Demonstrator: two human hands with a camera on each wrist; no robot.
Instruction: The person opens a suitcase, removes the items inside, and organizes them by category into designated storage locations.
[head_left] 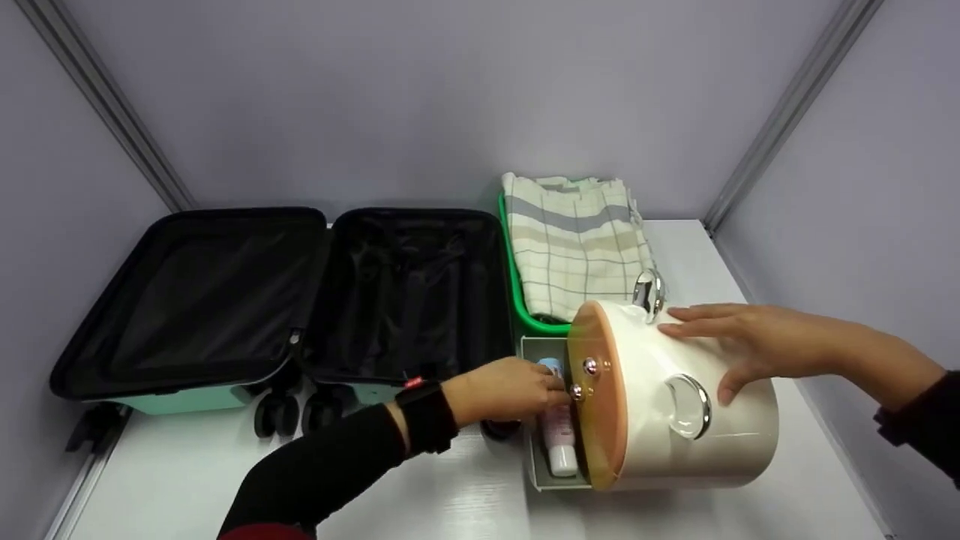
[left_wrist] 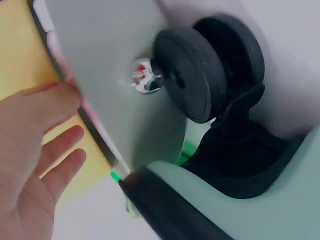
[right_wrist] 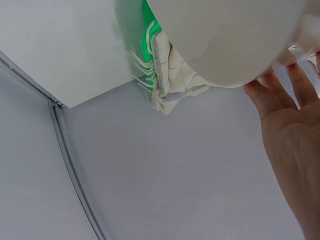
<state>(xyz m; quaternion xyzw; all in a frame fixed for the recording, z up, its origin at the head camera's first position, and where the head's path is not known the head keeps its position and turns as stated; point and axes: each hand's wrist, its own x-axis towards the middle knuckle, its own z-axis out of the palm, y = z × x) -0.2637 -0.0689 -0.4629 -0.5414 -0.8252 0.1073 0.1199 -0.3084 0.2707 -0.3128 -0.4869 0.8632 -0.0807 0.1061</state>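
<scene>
My left hand (head_left: 517, 390) reaches over the edge of a pulled-out grey drawer (head_left: 537, 476). Inside lies a pink and pale-blue squeeze tube (head_left: 560, 442) with a white cap. The thumb and fingers come down on either side of the tube's middle; the drawer's front (left_wrist: 110, 75) partly hides this contact in the left wrist view. The drawer belongs to a glossy white storage box (head_left: 720, 435) with a see-through orange front (head_left: 604, 397) and chrome handles (head_left: 701, 409). My right hand (head_left: 757, 345) rests on the box's upper surface with its fingers spread.
An open mint-green suitcase (head_left: 420, 300) with a black lining and black wheels (left_wrist: 190, 75) stands at the left. Behind the box, a green basket (head_left: 517, 285) holds a folded checked cloth (head_left: 574, 247). Grey walls (head_left: 375, 97) enclose the white table (head_left: 457, 495).
</scene>
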